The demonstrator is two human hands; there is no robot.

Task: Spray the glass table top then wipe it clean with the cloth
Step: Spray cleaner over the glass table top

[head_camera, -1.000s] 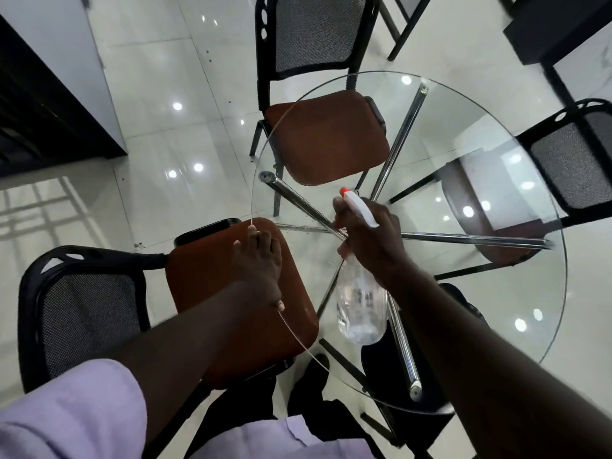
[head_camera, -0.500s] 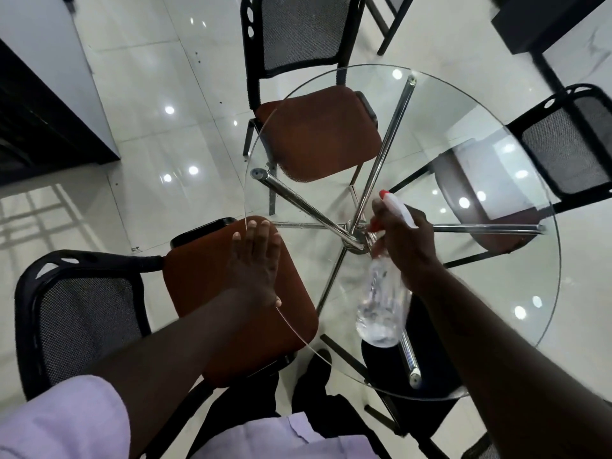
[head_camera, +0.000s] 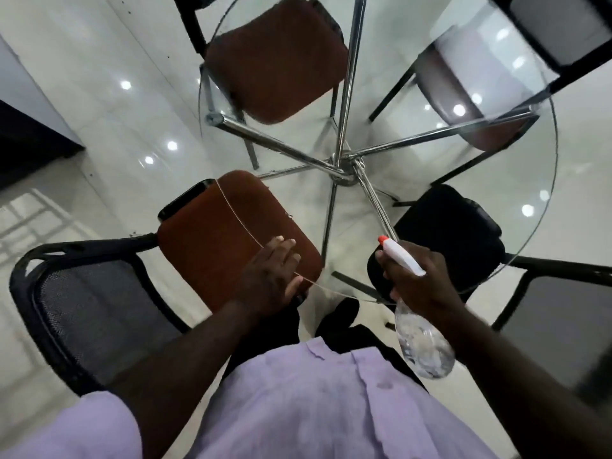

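The round glass table top (head_camera: 516,180) fills the upper right of the view, carried on chrome legs (head_camera: 344,167) that meet under its middle. My right hand (head_camera: 420,279) grips a clear spray bottle (head_camera: 424,346) with a white trigger head and red nozzle, held over the near rim with the nozzle pointing up and left. My left hand (head_camera: 275,276) rests flat on the near left rim, fingers straight. No cloth is in view.
Orange-seated black chairs stand at the near left (head_camera: 212,226) and far side (head_camera: 278,61), and dark chairs on the right (head_camera: 457,226). The floor is glossy white tile (head_camera: 116,127). My lilac shirt (head_camera: 314,399) fills the bottom.
My right hand has pulled the spray bottle back from over the table's middle to its near rim. My left hand slid along the rim toward me. The view has tilted downward.
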